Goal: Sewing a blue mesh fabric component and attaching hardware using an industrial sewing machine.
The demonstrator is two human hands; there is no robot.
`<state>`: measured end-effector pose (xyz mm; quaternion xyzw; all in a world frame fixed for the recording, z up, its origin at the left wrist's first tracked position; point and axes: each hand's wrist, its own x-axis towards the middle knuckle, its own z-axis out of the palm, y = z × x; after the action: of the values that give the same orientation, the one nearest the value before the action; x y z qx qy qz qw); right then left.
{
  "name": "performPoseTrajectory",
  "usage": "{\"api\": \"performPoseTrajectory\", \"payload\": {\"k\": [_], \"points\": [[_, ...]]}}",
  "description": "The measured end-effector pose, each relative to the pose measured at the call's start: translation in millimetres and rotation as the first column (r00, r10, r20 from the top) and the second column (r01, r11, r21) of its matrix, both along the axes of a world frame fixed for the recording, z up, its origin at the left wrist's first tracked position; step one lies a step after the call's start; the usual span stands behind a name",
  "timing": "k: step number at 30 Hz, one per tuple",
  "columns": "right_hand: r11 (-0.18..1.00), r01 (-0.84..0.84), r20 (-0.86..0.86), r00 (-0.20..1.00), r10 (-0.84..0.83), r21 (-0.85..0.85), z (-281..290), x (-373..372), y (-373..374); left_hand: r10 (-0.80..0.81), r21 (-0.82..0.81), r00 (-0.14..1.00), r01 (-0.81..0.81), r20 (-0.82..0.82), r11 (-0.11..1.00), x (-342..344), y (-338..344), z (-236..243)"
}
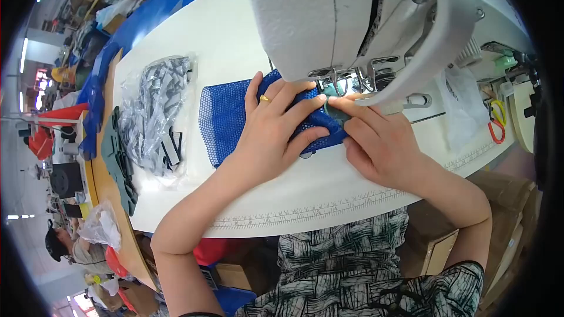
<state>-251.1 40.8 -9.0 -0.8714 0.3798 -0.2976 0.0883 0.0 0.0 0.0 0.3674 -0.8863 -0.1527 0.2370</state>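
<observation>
A piece of blue mesh fabric (226,118) lies on the white sewing table, its right part gathered under the needle area of a white sewing machine (302,20). My left hand (271,118) rests on the mesh with fingers spread, thumb and forefinger apart, a gold ring on one finger. At the fabric's right edge, my right hand (382,144) has its forefinger stretched toward the presser foot (338,85). Its other fingers curl in and pinch the edge. A small greenish piece shows between the hands beside the foot; its kind is unclear.
Left of the mesh lies a clear plastic bag (155,114) of dark and pale strips. Dark green fabric pieces (117,164) lie along the table's left edge. On the right are scissors (497,122) with yellow and red handles and a white plastic bag (461,105). A printed ruler (294,215) follows the front edge.
</observation>
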Motion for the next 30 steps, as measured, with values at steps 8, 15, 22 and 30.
{"api": "performPoseTrajectory", "payload": {"k": [8, 15, 22, 30], "points": [[0.988, 0.148, -0.107, 0.983, -0.151, -0.031, 5, -1, -7, 0.018, 0.210, 0.980, 0.025, -0.200, 0.977, -7, -24, -4], [0.991, 0.134, -0.108, 0.985, -0.134, -0.005, 7, -5, -5, 0.010, 0.129, 0.983, 0.014, -0.183, 0.992, -8, -21, -3], [0.996, 0.085, -0.107, 0.991, -0.084, 0.002, 7, -7, -5, -0.012, 0.079, 0.984, 0.027, -0.180, 0.996, -6, -18, -3], [0.995, 0.096, -0.089, 0.991, -0.095, 0.000, 4, -7, -7, 0.014, 0.042, 0.986, -0.007, -0.169, 0.999, -10, -15, -1]]}}
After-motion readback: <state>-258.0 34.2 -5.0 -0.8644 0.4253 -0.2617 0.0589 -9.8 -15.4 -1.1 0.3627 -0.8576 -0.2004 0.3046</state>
